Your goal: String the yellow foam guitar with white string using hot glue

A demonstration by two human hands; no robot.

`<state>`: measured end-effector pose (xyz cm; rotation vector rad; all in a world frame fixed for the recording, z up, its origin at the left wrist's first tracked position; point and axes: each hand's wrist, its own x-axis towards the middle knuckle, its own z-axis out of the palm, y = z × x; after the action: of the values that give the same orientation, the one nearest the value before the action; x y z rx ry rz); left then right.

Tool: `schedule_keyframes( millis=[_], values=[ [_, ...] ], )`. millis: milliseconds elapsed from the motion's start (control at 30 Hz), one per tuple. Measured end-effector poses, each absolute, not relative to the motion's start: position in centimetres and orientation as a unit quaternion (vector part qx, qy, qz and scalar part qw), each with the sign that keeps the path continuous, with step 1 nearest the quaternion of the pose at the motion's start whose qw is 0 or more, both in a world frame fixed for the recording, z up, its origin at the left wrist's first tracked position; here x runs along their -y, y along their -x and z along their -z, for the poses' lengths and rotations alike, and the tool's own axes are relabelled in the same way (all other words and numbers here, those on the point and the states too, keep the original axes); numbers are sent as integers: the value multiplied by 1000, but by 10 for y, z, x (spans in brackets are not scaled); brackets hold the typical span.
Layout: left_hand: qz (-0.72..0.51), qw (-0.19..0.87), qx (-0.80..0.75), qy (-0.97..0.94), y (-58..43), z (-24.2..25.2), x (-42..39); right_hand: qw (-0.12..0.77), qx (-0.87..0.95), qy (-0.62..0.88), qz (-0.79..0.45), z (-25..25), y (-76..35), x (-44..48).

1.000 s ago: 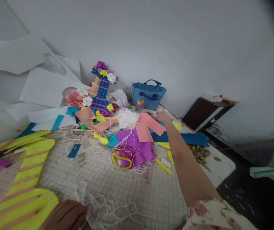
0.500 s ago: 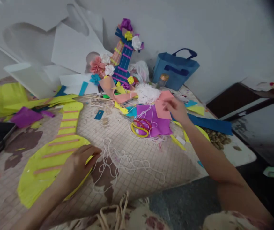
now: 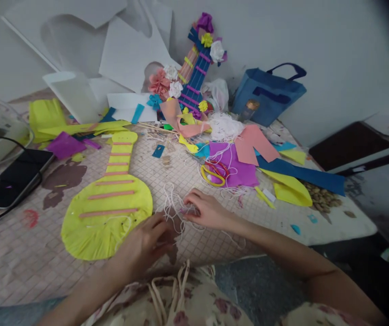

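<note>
Tangle of white string (image 3: pixel 171 204) near the front edge of the desk (image 3: pixel 24 267), just beside yellow cutout (image 3: pixel 108 213). Right hand (image 3: pixel 208 212) pinches a strand; left hand (image 3: pixel 146 240) fingers curled over loops (grip hidden). Best to tease loops apart slowly — yanking tightens knots.

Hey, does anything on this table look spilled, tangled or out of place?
Yes. The string lies in a loose tangle between the left hand and right hand. Small brown bits, perhaps nuts, sit spilled near the right edge of the table, and more string lies across the scissors.
</note>
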<state>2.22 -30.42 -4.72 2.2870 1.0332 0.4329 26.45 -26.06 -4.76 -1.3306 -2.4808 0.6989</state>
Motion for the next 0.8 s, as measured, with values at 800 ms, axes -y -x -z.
schedule_keyframes(
  millis=[800],
  values=[
    [-192,287,-372,-862,-29,61,313,483,539,594,-351,-3,-373,149]
  ],
)
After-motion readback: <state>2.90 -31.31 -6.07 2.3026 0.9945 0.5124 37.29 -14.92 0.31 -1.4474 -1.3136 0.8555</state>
